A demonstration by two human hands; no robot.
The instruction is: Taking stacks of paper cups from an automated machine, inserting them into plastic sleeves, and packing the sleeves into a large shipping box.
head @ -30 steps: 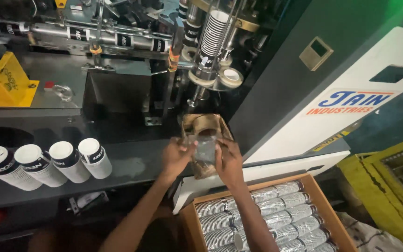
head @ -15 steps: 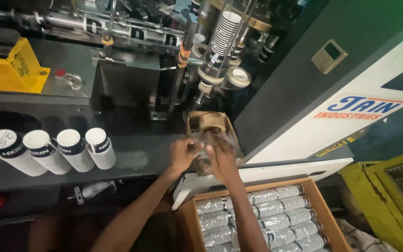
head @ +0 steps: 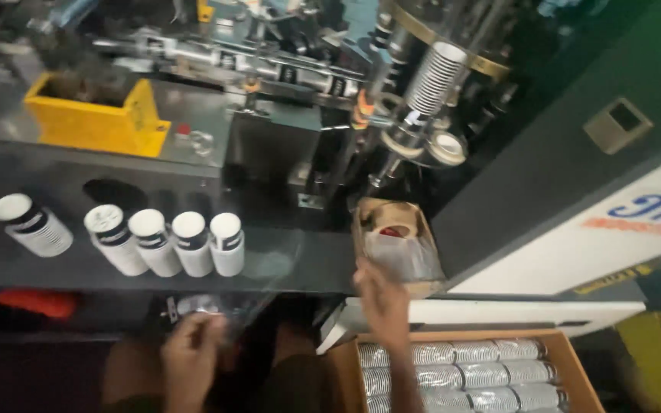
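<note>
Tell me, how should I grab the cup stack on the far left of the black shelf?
Wrap your grip around the middle of the leftmost cup stack, coming from above and the front. It lies tilted, round, apart from the other four stacks, so there is room on both sides.

Motion blur smears the left hand (head: 190,359), hiding what its fingers hold.
</note>
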